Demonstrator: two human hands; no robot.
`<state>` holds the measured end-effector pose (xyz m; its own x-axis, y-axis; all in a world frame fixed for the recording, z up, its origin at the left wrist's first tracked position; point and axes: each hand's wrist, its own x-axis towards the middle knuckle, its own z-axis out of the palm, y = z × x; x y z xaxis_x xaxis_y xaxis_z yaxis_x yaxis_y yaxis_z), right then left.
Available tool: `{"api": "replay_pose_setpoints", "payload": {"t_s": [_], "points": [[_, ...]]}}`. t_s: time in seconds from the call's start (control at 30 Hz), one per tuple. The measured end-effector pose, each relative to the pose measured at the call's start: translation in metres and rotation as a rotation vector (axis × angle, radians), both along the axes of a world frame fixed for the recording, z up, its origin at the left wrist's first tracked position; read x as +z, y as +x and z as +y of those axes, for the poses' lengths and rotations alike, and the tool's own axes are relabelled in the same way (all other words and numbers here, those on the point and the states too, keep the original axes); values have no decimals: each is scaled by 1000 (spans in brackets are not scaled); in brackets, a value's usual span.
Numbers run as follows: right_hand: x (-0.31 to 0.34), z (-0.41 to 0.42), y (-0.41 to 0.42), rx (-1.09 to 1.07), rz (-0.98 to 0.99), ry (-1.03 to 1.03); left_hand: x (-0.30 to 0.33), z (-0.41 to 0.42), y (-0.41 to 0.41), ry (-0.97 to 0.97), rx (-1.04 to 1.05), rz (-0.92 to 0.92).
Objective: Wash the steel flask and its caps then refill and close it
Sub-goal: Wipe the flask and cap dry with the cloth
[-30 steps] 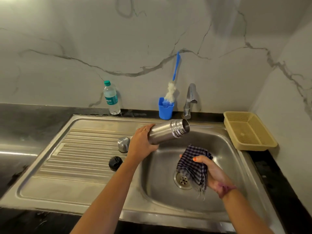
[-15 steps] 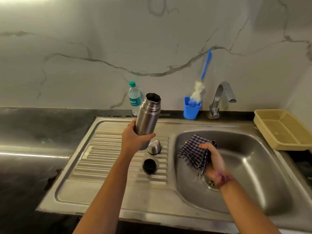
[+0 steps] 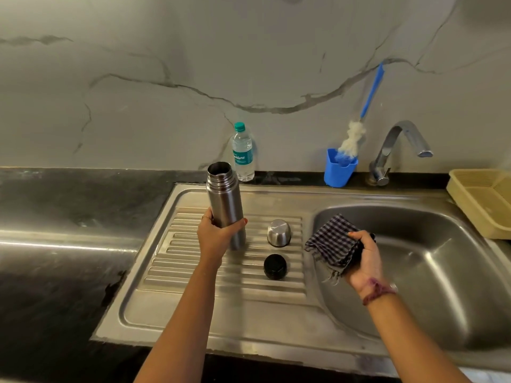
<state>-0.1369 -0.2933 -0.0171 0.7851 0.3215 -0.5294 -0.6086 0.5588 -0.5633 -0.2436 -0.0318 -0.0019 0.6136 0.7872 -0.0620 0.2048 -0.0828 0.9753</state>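
The left hand (image 3: 214, 234) grips the steel flask (image 3: 225, 204) around its lower body, thumb on one side and fingers wrapped behind, holding it upright and open-mouthed over the ribbed drainboard (image 3: 193, 272) of the sink. Whether its base touches the ribs cannot be told. The right hand (image 3: 362, 257) clutches a bunched checked cloth (image 3: 331, 241) over the edge of the basin (image 3: 442, 272), just right of the drainboard.

The step in hand looks like parking the washed flask so it can be refilled. To do that well, the base should come down flat along the ribs, not across a ridge, and the grip should only loosen once the flask stands without rocking; a tall narrow body on a wet grooved surface tips easily.

On the drainboard, right of the flask, sit the steel cap (image 3: 278, 233), dome up, and nearer the person the black inner cap (image 3: 275, 266), both apart from it. The cloth hand should be freed before reaching for the water bottle (image 3: 242, 153), which stands on the table just behind the drainboard against the wall.
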Motion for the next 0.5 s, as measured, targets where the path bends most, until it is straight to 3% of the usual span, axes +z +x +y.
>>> {"api": "replay_pose_setpoints", "payload": {"t_s": [0.5], "points": [[-9,4,-1,-30,8,-20,-22,4,2,-58,42,-10]]}}
